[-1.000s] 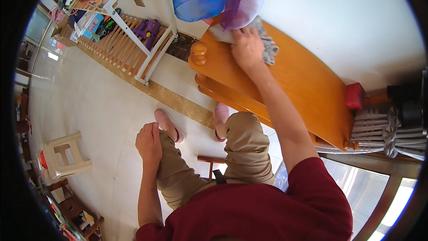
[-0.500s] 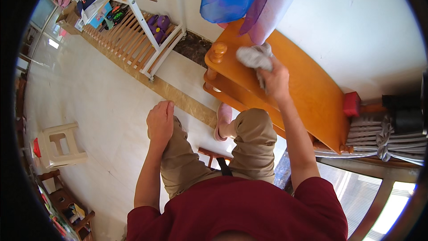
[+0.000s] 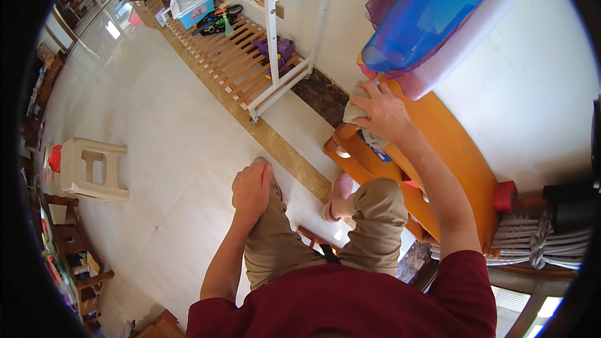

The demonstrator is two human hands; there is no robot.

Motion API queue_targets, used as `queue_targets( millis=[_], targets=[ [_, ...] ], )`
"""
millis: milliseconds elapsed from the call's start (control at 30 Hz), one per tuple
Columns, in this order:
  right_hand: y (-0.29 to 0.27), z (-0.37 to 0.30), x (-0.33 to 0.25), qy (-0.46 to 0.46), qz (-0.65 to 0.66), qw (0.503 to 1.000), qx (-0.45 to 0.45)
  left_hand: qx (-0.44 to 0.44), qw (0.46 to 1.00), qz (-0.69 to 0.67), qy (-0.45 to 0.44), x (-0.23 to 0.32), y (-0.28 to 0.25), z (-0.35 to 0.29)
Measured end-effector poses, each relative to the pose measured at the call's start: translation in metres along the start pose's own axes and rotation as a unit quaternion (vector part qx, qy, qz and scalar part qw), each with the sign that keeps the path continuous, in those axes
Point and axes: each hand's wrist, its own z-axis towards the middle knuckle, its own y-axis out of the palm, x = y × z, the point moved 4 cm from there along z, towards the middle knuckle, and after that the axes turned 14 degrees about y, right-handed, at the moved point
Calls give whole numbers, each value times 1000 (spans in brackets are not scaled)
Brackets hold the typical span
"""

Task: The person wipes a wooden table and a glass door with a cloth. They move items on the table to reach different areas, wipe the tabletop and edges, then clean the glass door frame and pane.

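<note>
Fingers (image 3: 370, 91) of your right hand (image 3: 389, 112) curl over a grey cloth (image 3: 355, 111), apparently to gather its soft folds. Orange worktop (image 3: 454, 144): appears to back the cloth at its left end. Blue sheer fabric (image 3: 432, 19): hangs above, near your wrist. Left hand (image 3: 253, 189): lies on your knee (image 3: 276, 205), likely for balance, its grip unclear.

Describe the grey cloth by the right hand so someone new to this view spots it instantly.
Find the long orange-brown wooden shelf unit along the white wall. At its far end, near the hanging sheer blue fabric, the right hand holds a crumpled grey cloth. Unlike that bright, see-through fabric, it is dull, opaque and bunched up.
</note>
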Motion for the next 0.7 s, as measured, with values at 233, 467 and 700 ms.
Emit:
queue_targets(
  millis=[233,467,700],
  targets=[
    [9,6,-1,123,77,982,119,-12,999,6,-29,-19,-5,-3],
    [42,13,73,344,664,663,33,-20,998,-1,-51,-32,-7,7],
    [1,-97,142,314,778,497,221,4,998,-18,-68,-32,-9,-7]
  ],
)
